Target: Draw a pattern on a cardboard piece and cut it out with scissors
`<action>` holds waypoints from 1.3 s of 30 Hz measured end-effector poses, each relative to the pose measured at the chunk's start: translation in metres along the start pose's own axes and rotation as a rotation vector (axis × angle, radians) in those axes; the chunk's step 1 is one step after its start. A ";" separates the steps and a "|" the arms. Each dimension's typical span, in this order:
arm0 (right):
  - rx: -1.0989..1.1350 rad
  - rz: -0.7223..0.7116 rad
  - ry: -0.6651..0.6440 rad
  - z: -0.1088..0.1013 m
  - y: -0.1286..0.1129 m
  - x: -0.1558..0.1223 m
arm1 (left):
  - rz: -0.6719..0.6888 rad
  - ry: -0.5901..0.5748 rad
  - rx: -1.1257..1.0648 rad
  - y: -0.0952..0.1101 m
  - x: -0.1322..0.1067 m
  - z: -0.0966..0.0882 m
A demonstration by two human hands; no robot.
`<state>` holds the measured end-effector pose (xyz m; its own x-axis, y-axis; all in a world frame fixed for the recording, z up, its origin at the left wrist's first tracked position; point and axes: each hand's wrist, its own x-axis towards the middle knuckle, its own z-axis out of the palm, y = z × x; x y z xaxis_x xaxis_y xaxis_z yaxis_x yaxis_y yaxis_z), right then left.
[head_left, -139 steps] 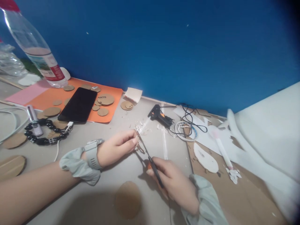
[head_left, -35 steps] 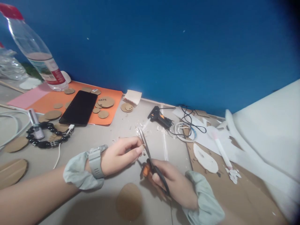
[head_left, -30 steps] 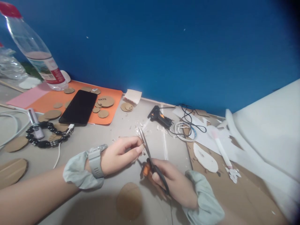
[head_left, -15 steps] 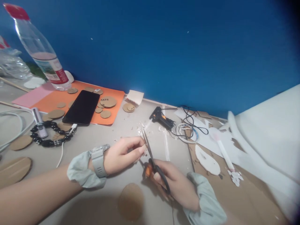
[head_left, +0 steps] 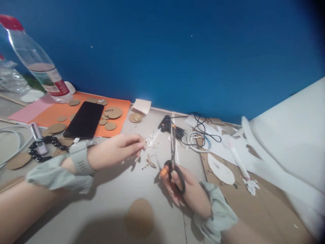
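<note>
My right hand (head_left: 189, 186) is closed around scissors (head_left: 173, 154) with black handles. Their blades point away from me and look closed. An orange piece (head_left: 164, 171) shows by the fingers of that hand; what it belongs to is unclear. My left hand (head_left: 115, 150) hovers over the grey table with thumb and fingers pinched together. Anything between its fingertips is too small to make out. Just beyond the fingertips lie small white scraps (head_left: 149, 140). A few thin brown cardboard scraps (head_left: 149, 162) rest on the table between the two hands.
A black glue gun (head_left: 166, 122) lies behind the scissors, beside coiled cables (head_left: 199, 140). A cardboard disc (head_left: 139, 218) is near me. Leftward are a black phone (head_left: 85, 119), an orange sheet (head_left: 115, 127) with discs, a beaded bracelet (head_left: 33, 152) and a bottle (head_left: 42, 67). Cardboard (head_left: 254, 213) covers the right.
My left hand has moved left, away from the scissors. Brown scraps from near its fingertips now lie on the table. The scissors have swung more upright and shifted slightly right.
</note>
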<state>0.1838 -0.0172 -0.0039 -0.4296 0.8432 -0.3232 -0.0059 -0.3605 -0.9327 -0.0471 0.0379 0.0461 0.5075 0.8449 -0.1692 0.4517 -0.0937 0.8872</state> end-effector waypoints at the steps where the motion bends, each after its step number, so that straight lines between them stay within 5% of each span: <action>1: -0.005 0.000 0.007 0.000 0.000 0.000 | -0.024 -0.016 0.122 0.002 0.000 -0.010; 4: -0.025 -0.012 -0.006 0.001 -0.002 0.000 | -0.059 -0.099 0.364 -0.001 0.000 -0.033; 8: 0.011 -0.026 -0.017 0.002 -0.003 0.000 | -0.231 -0.168 0.569 -0.009 0.001 -0.041; 14: -0.012 -0.086 -0.064 0.000 0.001 0.000 | -0.349 -0.209 0.579 -0.013 0.004 -0.036; 23: -0.009 -0.111 -0.082 -0.002 0.003 0.000 | -0.346 -0.226 0.629 -0.009 0.002 -0.035; 30: -0.022 -0.186 -0.001 -0.002 0.003 -0.001 | -0.300 -0.090 0.812 -0.006 -0.003 -0.031; 36: -0.049 -0.189 0.099 -0.005 0.004 0.003 | 0.058 -0.351 0.603 0.004 -0.010 0.003; 39: -0.038 -0.193 0.068 -0.004 0.004 0.004 | 0.095 -0.290 0.653 0.002 -0.011 0.020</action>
<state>0.1857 -0.0137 -0.0094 -0.3622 0.9205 -0.1468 -0.0475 -0.1755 -0.9833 -0.0369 0.0182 0.0415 0.6997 0.6521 -0.2917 0.6965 -0.5320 0.4815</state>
